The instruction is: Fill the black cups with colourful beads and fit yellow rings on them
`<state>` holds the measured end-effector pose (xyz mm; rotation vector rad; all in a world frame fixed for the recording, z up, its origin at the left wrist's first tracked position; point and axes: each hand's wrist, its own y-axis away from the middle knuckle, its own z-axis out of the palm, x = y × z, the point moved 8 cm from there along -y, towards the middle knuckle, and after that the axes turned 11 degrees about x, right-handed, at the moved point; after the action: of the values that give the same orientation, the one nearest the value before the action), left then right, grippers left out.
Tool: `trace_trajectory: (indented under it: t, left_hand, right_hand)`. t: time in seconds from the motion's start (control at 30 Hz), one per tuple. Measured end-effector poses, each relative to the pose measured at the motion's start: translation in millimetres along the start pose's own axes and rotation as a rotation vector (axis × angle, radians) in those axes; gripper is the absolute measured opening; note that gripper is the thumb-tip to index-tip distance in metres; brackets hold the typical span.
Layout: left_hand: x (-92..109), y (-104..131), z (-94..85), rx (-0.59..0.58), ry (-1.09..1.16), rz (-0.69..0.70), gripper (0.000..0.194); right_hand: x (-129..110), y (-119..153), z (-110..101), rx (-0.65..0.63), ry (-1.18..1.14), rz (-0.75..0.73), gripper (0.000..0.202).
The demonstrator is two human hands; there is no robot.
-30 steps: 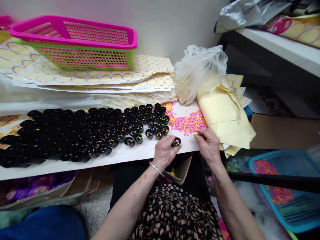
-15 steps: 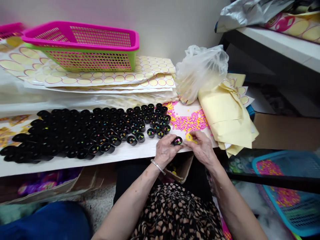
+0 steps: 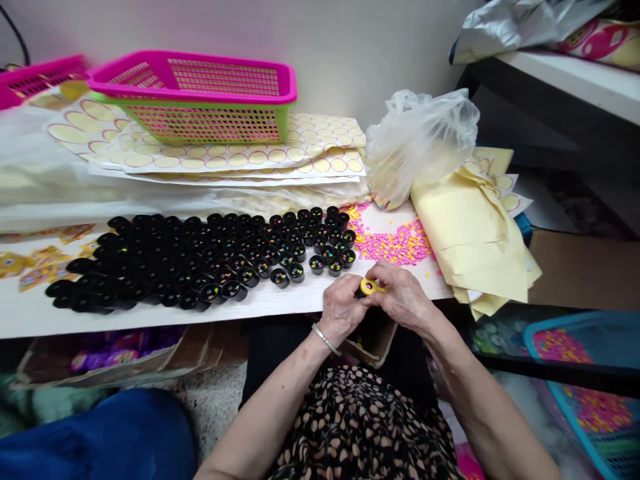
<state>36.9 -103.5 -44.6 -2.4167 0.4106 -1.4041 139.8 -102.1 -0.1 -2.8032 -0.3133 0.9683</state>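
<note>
Overhead, pink basket [image 3: 193, 97] on cluttered white table [image 3: 150, 310].

No words, brand names or numbers are showing legibly anywhere; the round sticker sheets [image 3: 225, 157] are lying blank, and the printed pieces [image 3: 37, 263] are appearing too blurred to read.

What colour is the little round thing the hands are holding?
Yellow. The round lid sits between the left hand and right hand, clearest in the head view.

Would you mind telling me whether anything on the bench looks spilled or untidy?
Yes: pink and yellow beads lie loose on the white tabletop, beside the rows of black cups, instead of in a container.
</note>
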Motion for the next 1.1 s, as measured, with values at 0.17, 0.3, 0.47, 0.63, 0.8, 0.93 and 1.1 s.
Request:
trace_trajectory:
  t: [0.17, 0.3, 0.47, 0.63, 0.8, 0.93, 1.1]
  left_hand:
    - [-13, 18, -38.4, 0.035, -0.032, -0.065, 0.020]
    - [-31, 22, -73.4, 0.095, 0.007, -0.184, 0.016]
    - [-49, 25, -84.5, -0.038, 0.323, -0.491, 0.037]
    - [-56, 33, -82.2, 0.031, 0.638, -0.773, 0.035]
    - [-54, 30, -82.3, 0.161, 0.497, -0.696, 0.034]
    - [-51, 28, -83.4, 0.189, 0.445, -0.657, 0.031]
    - [-52, 29, -83.0, 0.196, 0.485, -0.686, 0.029]
  right_hand:
    - [-31, 5, 28, -0.077, -0.100, -0.102, 0.010]
    - [-53, 3, 55, -0.081, -0.180, -0.133, 0.014]
    - [-68, -3, 66, -0.031, -0.078, -0.137, 0.011]
    - [-82, -3, 64, 0.001, 0.120, -0.205, 0.012]
    - [-78, -5, 65, 0.009, -0.007, -0.156, 0.013]
    - [-64, -2, 68, 0.029, -0.439, 0.045, 0.017]
    - [-40, 14, 88, 0.064, -0.836, 0.469, 0.035]
